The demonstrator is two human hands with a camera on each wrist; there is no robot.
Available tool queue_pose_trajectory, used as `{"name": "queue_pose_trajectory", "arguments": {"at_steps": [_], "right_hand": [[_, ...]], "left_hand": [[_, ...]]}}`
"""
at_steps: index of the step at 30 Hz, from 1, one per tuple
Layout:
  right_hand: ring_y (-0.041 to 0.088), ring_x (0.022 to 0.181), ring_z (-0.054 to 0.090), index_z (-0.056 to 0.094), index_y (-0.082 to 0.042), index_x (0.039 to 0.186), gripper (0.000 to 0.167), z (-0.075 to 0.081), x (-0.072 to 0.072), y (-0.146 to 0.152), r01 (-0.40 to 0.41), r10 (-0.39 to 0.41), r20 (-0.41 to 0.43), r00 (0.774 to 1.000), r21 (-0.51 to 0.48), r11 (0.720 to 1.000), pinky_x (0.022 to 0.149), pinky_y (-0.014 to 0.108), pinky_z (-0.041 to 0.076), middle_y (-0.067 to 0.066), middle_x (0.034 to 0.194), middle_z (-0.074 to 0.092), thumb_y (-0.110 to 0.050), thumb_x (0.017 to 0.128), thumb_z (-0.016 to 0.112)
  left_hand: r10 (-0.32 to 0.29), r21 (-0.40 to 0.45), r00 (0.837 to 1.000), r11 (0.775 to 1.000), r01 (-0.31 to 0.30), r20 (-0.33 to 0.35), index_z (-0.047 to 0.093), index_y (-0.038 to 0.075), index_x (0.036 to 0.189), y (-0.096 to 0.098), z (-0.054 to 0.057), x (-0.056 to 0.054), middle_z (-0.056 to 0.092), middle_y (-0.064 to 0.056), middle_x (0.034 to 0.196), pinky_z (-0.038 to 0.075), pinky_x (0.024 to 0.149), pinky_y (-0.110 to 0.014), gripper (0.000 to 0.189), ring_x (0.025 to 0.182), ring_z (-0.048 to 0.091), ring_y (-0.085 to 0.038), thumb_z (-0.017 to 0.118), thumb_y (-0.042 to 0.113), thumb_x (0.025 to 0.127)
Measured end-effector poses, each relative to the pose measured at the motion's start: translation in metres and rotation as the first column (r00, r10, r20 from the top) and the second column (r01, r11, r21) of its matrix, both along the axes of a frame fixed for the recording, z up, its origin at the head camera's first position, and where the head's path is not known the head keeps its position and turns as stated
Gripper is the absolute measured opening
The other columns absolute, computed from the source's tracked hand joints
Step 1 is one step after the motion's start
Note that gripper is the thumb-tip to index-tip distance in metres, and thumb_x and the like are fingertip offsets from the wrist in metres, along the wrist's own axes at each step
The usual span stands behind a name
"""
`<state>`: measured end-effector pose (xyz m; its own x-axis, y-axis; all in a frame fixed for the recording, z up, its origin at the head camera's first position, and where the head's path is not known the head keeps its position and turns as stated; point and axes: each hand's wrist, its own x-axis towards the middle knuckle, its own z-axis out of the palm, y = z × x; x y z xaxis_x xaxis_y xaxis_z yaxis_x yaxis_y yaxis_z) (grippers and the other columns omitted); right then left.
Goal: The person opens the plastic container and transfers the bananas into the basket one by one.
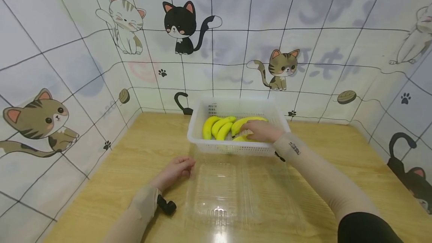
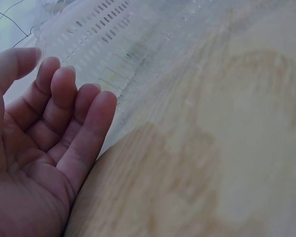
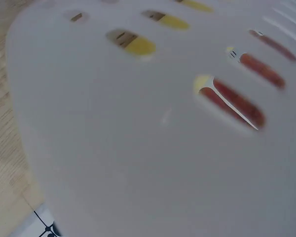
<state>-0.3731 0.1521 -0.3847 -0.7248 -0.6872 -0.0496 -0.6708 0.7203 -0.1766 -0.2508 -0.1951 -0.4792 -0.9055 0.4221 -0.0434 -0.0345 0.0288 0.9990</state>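
Observation:
A white slotted plastic basket [image 1: 199, 142] stands at the back of the table with several yellow bananas [image 1: 222, 130] inside. My right hand [image 1: 262, 131] reaches over its right side, fingers bent down around a banana [image 1: 243, 122]; another banana lies under the hand. The basket wall [image 3: 113, 128] hides that hand in the right wrist view, with yellow showing through the slots. In front lies a clear plastic container [image 1: 217, 186], spread wide. At its back left corner my left hand [image 1: 177, 170] holds the edge between thumb and curled fingers [image 2: 63, 91].
The wooden table [image 1: 141, 153] reaches to a white tiled-pattern wall [image 1: 229, 44] with cartoon cats at the back and both sides. The clear container fills the front middle, right up against the basket. A black wrist camera [image 1: 167, 205] sits by the left sleeve.

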Motion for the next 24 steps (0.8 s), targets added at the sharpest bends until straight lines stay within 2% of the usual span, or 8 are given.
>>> {"name": "queue_pose_trajectory", "arguments": {"at_steps": [6,9,16,19,24], "right_hand": [[0.028,0.119,0.054,0.061,-0.006,0.127,0.036,0.009,0.002,0.007,0.009,-0.009,0.023,1.000,-0.005,1.000,0.101,0.046,0.040,0.009,0.127,0.060,-0.018,0.093,0.064],[0.029,0.116,0.055,0.062,-0.006,0.126,0.034,0.016,0.003,0.009,-0.003,0.003,0.005,1.000,-0.012,1.000,0.100,0.046,0.041,0.010,0.124,0.061,-0.018,0.094,0.063],[0.032,0.117,0.054,0.060,-0.001,0.126,0.036,0.031,0.011,0.021,0.031,-0.030,0.035,0.999,-0.018,0.999,0.100,0.048,0.041,0.013,0.123,0.061,-0.017,0.094,0.063],[0.033,0.118,0.053,0.061,-0.002,0.125,0.035,0.033,0.013,0.026,0.044,-0.043,0.039,0.998,-0.016,0.999,0.100,0.049,0.040,0.014,0.124,0.061,-0.017,0.094,0.063],[0.033,0.116,0.054,0.064,-0.003,0.121,0.031,0.038,0.015,0.033,0.048,-0.047,0.014,0.999,-0.044,0.998,0.098,0.050,0.041,0.014,0.124,0.061,-0.017,0.093,0.063]], "left_hand": [[0.021,-0.027,0.999,0.999,-0.020,0.032,0.060,0.002,0.084,0.001,0.004,0.002,0.059,-0.001,0.078,0.050,0.070,-0.027,0.028,0.073,0.056,-0.011,0.055,0.025,0.100],[0.041,-0.031,0.998,0.999,-0.040,0.055,0.062,0.000,0.090,0.000,0.007,0.002,0.061,-0.001,0.080,0.051,0.072,-0.027,0.030,0.075,0.057,-0.012,0.056,0.028,0.099],[0.031,0.018,0.993,0.999,-0.033,0.113,0.058,-0.007,0.102,-0.006,0.015,0.001,0.062,-0.005,0.086,0.052,0.077,-0.032,0.034,0.081,0.061,-0.017,0.056,0.026,0.099],[0.021,-0.029,0.995,0.999,-0.019,0.096,0.057,-0.010,0.104,-0.013,0.019,-0.001,0.060,-0.005,0.087,0.053,0.079,-0.032,0.034,0.081,0.062,-0.016,0.054,0.024,0.100],[0.020,-0.154,0.998,0.988,-0.012,0.052,0.056,-0.010,0.098,-0.027,0.026,-0.008,0.059,-0.008,0.086,0.054,0.079,-0.034,0.034,0.080,0.061,-0.017,0.052,0.024,0.101]]}}
